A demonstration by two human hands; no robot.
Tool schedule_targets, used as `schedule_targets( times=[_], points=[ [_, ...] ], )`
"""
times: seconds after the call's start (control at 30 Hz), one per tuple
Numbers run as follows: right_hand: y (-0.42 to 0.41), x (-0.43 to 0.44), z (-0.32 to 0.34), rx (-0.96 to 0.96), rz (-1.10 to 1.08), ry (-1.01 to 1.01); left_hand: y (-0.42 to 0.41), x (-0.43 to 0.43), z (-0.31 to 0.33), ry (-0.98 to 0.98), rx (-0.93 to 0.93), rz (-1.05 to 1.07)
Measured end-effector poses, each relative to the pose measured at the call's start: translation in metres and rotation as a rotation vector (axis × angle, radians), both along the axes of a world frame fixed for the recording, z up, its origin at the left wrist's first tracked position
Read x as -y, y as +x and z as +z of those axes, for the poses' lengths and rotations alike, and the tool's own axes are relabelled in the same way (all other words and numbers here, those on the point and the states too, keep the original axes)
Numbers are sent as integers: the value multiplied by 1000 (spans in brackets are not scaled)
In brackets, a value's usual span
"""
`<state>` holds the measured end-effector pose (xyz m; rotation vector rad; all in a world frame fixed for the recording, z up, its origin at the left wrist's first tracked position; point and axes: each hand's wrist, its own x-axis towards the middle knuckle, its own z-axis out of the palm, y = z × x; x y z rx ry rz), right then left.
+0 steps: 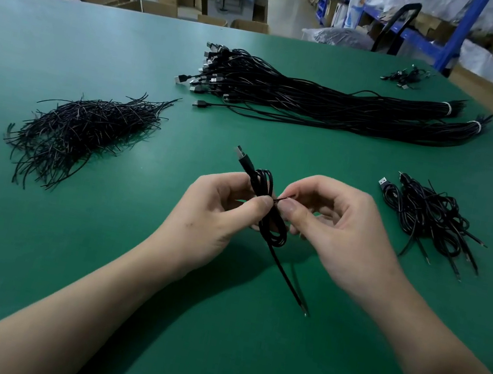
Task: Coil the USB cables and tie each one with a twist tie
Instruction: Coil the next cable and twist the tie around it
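A coiled black USB cable is held above the green table at the centre. Its USB plug points up and to the left, and its loose tail hangs down to the right. My left hand grips the coil at its waist. My right hand pinches the end of a black twist tie that wraps the coil's middle. A heap of loose black twist ties lies to the left. Straight uncoiled cables lie in a big bundle at the back.
A small heap of coiled, tied cables sits to the right of my right hand. Another few cables lie at the far right near the table's back edge. Cardboard boxes and blue shelving stand beyond the table.
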<state>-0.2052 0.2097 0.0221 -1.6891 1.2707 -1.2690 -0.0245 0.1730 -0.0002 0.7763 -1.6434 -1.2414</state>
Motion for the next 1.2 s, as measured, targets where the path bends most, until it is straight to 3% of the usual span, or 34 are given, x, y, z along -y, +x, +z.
schedule_targets(
  times=[0.23, 0.3, 0.4, 0.47, 0.87, 1.2],
  points=[
    [-8, 1, 5, 106, 117, 86, 2, -3, 5, 81, 17, -119],
    [-10, 1, 4, -14, 83, 42, 2, -3, 5, 107, 10, -106],
    [-10, -1, 5, -282, -3, -180, 0, -4, 5, 149, 2, -96],
    [-9, -1, 5, -361, -11, -283, 0, -3, 4, 159, 10, -96],
    [-8, 0, -7, -392, -59, -239, 4, 2, -4, 139, 21, -101],
    [-12, -2, -4, -666, -104, -358, 6, 0, -1, 105, 100, -78]
  ],
)
